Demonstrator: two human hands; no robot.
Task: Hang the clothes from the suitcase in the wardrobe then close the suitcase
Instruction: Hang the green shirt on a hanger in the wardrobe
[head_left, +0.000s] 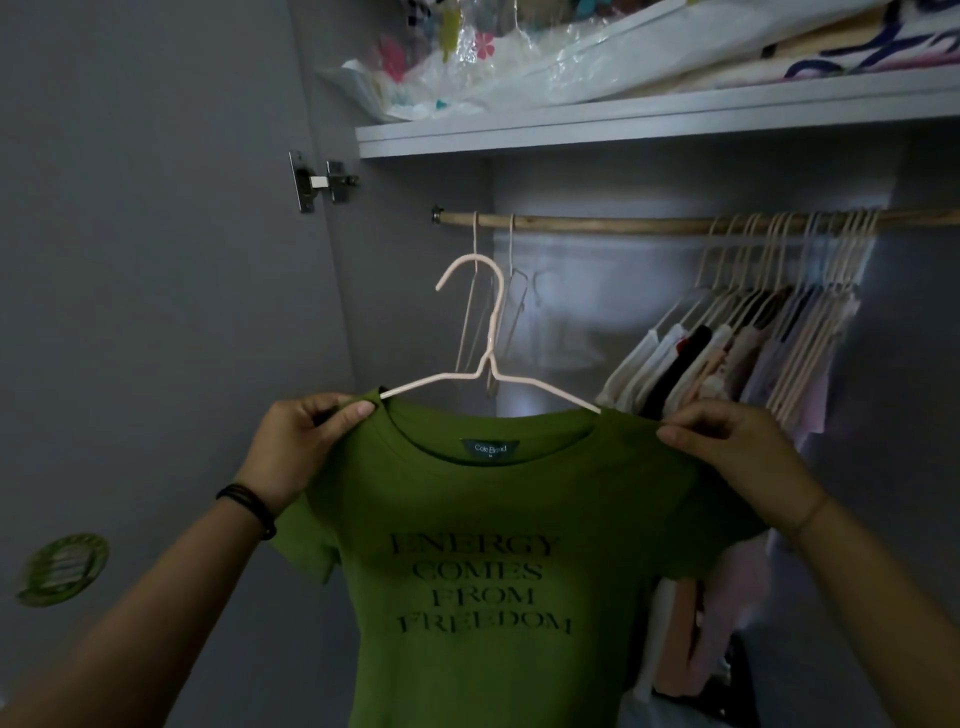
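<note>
At far left, on the inner face of the open wardrobe door (156, 286), a round green sticker (62, 569) sits low. A metal hinge (322, 182) joins the door to the cabinet side higher up.

The left hand (296, 447) is closed on the left shoulder of the green T-shirt (493, 525), with the fabric pinched between thumb and curled fingers just beside the collar. Black bands (249, 501) circle this wrist.

The T-shirt hangs front-facing in the centre, held up in front of the wardrobe opening. It carries dark printed lettering on the chest and a dark label (491, 449) inside the neck. A pale pink wire hanger (491, 358) sits inside the neckline, its two arms running under the shoulders. Its hook points left and lies below the wooden rail (597, 224), not engaged on it.

Behind the hook, two empty hangers (511, 306) hang at the left end of the rail.

The right hand (727, 447) is closed on the right shoulder of the T-shirt, gripping the fabric with thumb and fingertips.

Further right, a dense row of hung garments (727, 358) on matching pale hangers occupies the rail. Above the rail, a white shelf (623, 127) carries clear plastic bags (493, 57) and folded patterned textiles (857, 47).
</note>
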